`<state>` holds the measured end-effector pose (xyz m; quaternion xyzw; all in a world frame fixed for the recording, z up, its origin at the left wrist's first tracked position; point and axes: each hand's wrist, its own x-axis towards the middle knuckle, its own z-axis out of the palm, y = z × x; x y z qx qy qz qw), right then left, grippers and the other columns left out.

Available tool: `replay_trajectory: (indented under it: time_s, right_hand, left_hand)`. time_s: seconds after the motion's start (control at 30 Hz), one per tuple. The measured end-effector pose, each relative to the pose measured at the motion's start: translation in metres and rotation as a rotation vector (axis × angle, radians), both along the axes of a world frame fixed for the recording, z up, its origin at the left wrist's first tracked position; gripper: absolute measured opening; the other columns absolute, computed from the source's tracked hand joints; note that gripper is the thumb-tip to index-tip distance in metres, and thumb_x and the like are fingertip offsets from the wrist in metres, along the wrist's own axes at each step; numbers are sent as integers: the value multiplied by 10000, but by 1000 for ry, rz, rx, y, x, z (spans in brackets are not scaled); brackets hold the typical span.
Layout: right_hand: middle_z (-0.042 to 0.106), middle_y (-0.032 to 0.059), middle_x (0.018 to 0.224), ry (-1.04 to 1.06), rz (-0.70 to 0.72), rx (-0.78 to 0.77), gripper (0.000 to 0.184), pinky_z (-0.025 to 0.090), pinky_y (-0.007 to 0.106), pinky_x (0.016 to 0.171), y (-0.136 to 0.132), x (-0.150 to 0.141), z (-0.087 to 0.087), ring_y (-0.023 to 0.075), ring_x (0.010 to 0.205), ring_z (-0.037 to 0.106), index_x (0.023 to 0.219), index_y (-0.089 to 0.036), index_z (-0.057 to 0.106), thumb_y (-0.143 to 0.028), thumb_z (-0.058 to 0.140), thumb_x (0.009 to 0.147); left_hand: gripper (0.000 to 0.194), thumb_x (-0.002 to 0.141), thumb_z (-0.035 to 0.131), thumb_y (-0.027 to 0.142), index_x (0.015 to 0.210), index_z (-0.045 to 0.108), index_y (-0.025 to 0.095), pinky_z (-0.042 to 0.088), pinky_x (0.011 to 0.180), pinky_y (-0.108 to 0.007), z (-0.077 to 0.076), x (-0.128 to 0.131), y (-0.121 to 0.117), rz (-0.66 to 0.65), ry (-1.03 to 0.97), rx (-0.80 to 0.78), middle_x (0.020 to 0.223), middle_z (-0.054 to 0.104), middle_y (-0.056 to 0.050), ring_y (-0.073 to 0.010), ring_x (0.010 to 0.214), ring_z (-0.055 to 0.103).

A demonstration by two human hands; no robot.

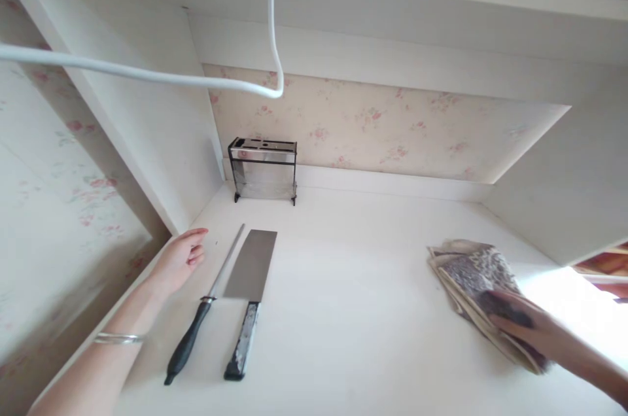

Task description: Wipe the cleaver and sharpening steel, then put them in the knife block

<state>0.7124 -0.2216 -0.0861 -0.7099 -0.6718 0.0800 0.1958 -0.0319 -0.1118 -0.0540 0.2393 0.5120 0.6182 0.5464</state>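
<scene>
My left hand (184, 254) rests at the left edge of the white surface, fingers curled in, with nothing visible in them. A silver bangle circles that wrist. Just right of this hand lies a honing steel (193, 332) with a black handle. Beside the steel, a cleaver (252, 272) lies flat, blade pointing away and its worn black handle towards me. Over on the right, my right hand (532, 323) grips a folded patterned cloth (473, 272) on the surface. Blur softens this hand, and some of its fingers are hidden.
A metal knife rack (263, 171) with a black frame stands at the back left. White side panels flank the white surface (353, 311). A cabinet shelf (343, 0) hangs overhead, and a white cable (196, 80) crosses the upper left, close to the camera.
</scene>
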Motion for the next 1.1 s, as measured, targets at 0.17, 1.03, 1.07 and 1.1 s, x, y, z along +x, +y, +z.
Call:
replay_trajectory:
  time_s: [0.17, 1.03, 1.07, 1.1]
  right_hand:
    - [409, 58, 1435, -78, 123, -110, 848, 333, 477, 1065, -10, -31, -1, 363, 1326, 326, 1331, -475, 434, -543, 759, 550]
    - [518, 81, 1290, 119, 294, 32, 588, 426, 436, 946, 44, -388, 58, 289, 1170, 474, 1276, -273, 491, -596, 550, 788]
    - [481, 80, 1336, 74, 322, 45, 621, 399, 454, 977, 43, -391, 56, 304, 1207, 435, 1294, -275, 479, -603, 565, 774]
    - [454, 79, 1366, 30, 334, 61, 630, 375, 472, 996, 42, -394, 55, 315, 1228, 409, 1302, -276, 476, -610, 559, 774]
  left_hand:
    - [141, 660, 665, 92, 752, 576, 153, 198, 337, -163, 3, 3, 2, -61, -41, -14, 559, 396, 77, -15, 363, 295]
    - [249, 603, 741, 163, 831, 646, 133, 301, 406, -165, -18, -8, -2, -77, 63, 63, 616, 487, 45, -31, 448, 392]
    - [250, 600, 740, 160, 830, 646, 133, 305, 409, -164, -18, -9, -2, -75, 60, 65, 619, 493, 44, -31, 451, 395]
    - [252, 597, 740, 158, 829, 645, 134, 309, 410, -163, -19, -9, -2, -71, 57, 64, 624, 500, 43, -32, 454, 399]
